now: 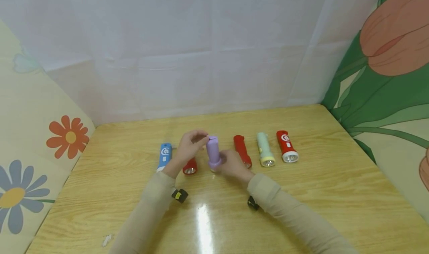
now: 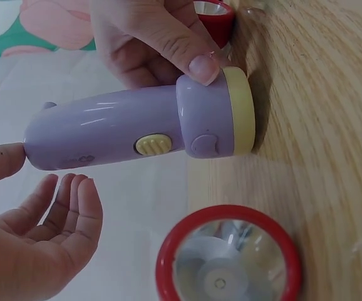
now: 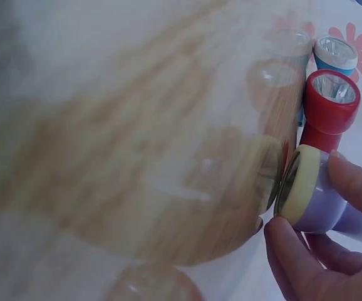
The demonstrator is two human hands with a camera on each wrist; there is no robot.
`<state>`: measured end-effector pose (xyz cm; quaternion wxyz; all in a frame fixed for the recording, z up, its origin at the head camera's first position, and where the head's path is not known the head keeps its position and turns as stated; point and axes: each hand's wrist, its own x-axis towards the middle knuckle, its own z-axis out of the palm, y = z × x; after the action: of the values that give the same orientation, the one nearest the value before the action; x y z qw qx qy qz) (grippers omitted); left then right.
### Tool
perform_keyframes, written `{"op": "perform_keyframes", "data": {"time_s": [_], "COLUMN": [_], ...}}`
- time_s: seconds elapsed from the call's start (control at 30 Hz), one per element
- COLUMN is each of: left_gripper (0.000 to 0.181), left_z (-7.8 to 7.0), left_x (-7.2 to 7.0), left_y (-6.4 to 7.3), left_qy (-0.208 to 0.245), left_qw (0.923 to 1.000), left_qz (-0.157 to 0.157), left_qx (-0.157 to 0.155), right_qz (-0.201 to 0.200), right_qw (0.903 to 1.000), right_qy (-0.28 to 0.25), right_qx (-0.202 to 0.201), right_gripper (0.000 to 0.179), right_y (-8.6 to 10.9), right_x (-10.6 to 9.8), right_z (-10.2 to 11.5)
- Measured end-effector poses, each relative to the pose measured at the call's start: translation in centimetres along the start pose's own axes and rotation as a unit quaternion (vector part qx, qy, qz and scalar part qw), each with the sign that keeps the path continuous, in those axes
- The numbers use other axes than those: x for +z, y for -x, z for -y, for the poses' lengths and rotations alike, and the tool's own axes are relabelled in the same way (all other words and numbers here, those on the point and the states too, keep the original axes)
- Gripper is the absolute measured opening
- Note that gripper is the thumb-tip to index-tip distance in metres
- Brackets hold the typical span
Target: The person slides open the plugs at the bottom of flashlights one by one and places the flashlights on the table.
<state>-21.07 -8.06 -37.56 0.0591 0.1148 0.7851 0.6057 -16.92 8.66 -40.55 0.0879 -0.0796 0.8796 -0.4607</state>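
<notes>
A purple flashlight [image 1: 213, 151] with a yellow lens rim and yellow switch stands nearly upright, its lens end down at the tabletop. My right hand [image 1: 231, 163] pinches its head between thumb and fingers; in the right wrist view the fingertips [image 3: 287, 241] lie at the yellow rim. At the tail end, my left hand [image 1: 191, 146] touches the flashlight with one fingertip, while the other fingers [image 2: 62, 210] stay loosely bent, apart from the body. Partly behind the left hand lies a red flashlight [image 1: 190, 167], its lens facing me.
A blue flashlight [image 1: 165, 156] lies at the left, partly covered by the left wrist. Right of the hands lie a red flashlight [image 1: 242, 149], a pale green one [image 1: 264, 148] and a red one with a white rim [image 1: 287, 146]. A white wall cloth [image 1: 214, 60] hangs behind the wooden table [image 1: 110, 194].
</notes>
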Motion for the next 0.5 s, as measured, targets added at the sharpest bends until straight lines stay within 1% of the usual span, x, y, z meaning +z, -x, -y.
{"op": "perform_keyframes", "data": {"time_s": [0.17,0.37,0.47,0.5], "left_gripper": [0.023,0.02,0.02,0.02], "left_z": [-0.05,-0.04,-0.04,-0.03], "left_x": [-0.02,0.13,0.28,0.34], "left_y": [0.2,0.44,0.58,0.61], "left_qy": [-0.009,-0.026,-0.031,-0.032], "left_qw": [1.0,0.9996,0.9994,0.9993], "left_qz": [-0.002,0.006,0.009,0.009], "left_qx": [-0.002,0.01,0.015,0.016], "right_qz": [-0.002,0.005,0.003,0.001], "right_qw": [0.9998,0.9994,0.999,0.9986], "right_qy": [0.019,0.032,0.038,0.043], "right_qx": [-0.005,-0.007,-0.021,-0.031], "right_gripper": [0.042,0.041,0.04,0.04], "right_y": [-0.01,-0.28,-0.35,-0.35], "right_x": [0.09,0.08,0.09,0.1], "right_z": [-0.13,-0.43,-0.5,-0.51]}}
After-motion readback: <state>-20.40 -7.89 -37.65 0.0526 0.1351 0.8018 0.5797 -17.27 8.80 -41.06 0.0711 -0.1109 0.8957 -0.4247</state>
